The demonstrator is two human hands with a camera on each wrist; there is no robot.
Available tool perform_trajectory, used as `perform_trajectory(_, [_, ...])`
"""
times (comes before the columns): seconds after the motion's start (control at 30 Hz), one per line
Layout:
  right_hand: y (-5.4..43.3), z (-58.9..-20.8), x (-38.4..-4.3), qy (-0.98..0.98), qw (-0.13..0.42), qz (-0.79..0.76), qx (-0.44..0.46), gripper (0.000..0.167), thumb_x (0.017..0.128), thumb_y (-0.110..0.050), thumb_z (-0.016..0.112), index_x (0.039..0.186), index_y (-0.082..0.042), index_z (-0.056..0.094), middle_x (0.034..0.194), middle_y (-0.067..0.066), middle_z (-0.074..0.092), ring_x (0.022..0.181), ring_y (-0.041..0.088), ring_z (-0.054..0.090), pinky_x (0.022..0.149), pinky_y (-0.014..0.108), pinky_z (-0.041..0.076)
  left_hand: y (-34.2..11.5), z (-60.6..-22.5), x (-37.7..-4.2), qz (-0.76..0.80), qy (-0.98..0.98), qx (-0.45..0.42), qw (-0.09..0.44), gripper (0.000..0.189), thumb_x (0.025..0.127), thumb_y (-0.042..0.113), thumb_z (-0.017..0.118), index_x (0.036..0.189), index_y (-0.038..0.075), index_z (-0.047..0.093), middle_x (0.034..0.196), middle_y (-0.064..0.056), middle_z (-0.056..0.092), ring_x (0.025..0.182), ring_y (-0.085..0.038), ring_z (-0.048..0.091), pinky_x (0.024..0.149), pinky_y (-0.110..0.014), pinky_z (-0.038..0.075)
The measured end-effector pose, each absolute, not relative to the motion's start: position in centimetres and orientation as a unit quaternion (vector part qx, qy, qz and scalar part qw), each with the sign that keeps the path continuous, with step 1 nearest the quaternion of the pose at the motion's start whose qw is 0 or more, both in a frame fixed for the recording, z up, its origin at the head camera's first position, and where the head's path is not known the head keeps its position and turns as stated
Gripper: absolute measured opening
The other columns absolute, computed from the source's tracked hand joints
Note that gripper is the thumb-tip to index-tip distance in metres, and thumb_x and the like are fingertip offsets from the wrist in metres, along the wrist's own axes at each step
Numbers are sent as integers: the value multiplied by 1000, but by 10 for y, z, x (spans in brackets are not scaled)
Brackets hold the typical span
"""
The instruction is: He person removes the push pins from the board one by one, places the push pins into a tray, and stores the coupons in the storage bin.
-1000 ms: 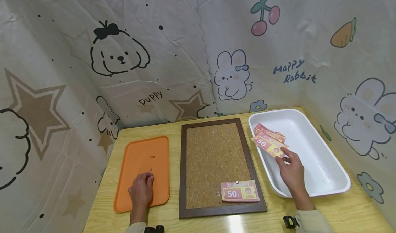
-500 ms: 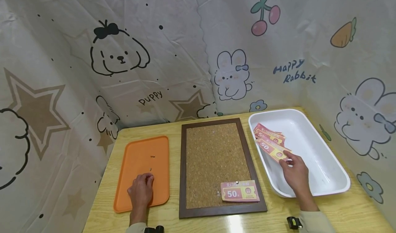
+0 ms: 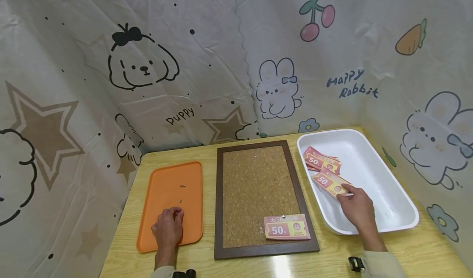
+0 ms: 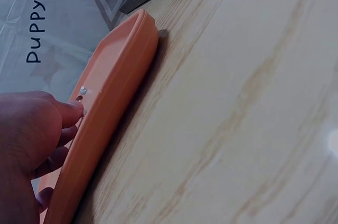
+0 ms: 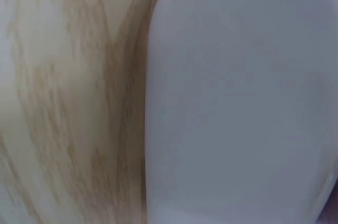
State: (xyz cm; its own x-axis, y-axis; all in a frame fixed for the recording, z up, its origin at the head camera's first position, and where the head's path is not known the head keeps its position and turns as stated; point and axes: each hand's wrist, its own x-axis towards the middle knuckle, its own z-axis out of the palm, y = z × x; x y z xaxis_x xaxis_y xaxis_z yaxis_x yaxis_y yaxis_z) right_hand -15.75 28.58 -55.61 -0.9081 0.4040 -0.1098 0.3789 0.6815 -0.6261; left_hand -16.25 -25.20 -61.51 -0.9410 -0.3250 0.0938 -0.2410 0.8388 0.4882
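Note:
My right hand (image 3: 357, 206) pinches the right end of a pink and yellow paper coupon (image 3: 327, 180) marked 50, over the white tub (image 3: 380, 187). Beside it, several similar coupons (image 3: 320, 159) lie overlapping at the tub's left side. My left hand (image 3: 168, 226) stays low over the orange tray (image 3: 155, 196) with its fingers bent. Tiny pins (image 3: 182, 186) lie ahead of those fingers, and the left wrist view shows a clear pin (image 4: 83, 91) near them. Whether the fingertips hold a pin, I cannot tell. The right wrist view shows mostly the tub's outer wall (image 5: 237, 102).
Between tray and tub lies a cork board (image 3: 255, 187) in a dark brown frame (image 3: 219, 204). A coupon (image 3: 278, 230) is pinned at its lower right. All stand on a wood-grain table (image 3: 122, 233), with a printed cloth (image 3: 214, 52) hanging behind.
My right hand has drawn its coupon rightward and toward me, away from the other coupons, uncovering more of them. The left hand has barely moved.

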Motion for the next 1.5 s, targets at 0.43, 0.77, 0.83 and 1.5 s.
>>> perform_trajectory(0.43, [288, -552, -152, -924, 25, 322, -207, 44, 92, -22, 59, 129, 1, 57, 125, 28, 53, 108, 44, 56, 83, 54, 41, -255, -614, -162, -256, -950, 155, 87, 28, 96, 32, 59, 113, 11, 65, 109, -10, 63, 107, -31, 54, 93, -58, 28])
perform_trajectory(0.77, [285, -553, -149, -922, 52, 333, -191, 47, 93, -22, 58, 135, -2, 53, 133, 27, 50, 115, 44, 53, 89, 57, 39, -255, -607, -160, -257, -949, 145, 107, 37, 98, 32, 54, 127, 9, 59, 125, -18, 60, 118, -39, 50, 94, -60, 33])
perform_trajectory(0.83, [285, -552, -148, -923, 49, 334, -183, 50, 94, -25, 58, 139, -3, 48, 136, 27, 48, 119, 44, 50, 92, 58, 38, -255, -606, -160, -256, -949, 142, 115, 39, 99, 34, 51, 130, 10, 57, 129, -18, 58, 119, -40, 49, 94, -60, 33])
perform_trajectory(1.5, [284, -551, -142, -943, 99, 317, -36, 78, 95, -42, 56, 155, -11, 17, 152, 30, 30, 134, 54, 29, 103, 67, 25, -248, -584, -154, -244, -960, 68, 117, 61, 100, 44, 45, 151, 13, 33, 155, -16, 34, 140, -38, 30, 112, -60, 15])
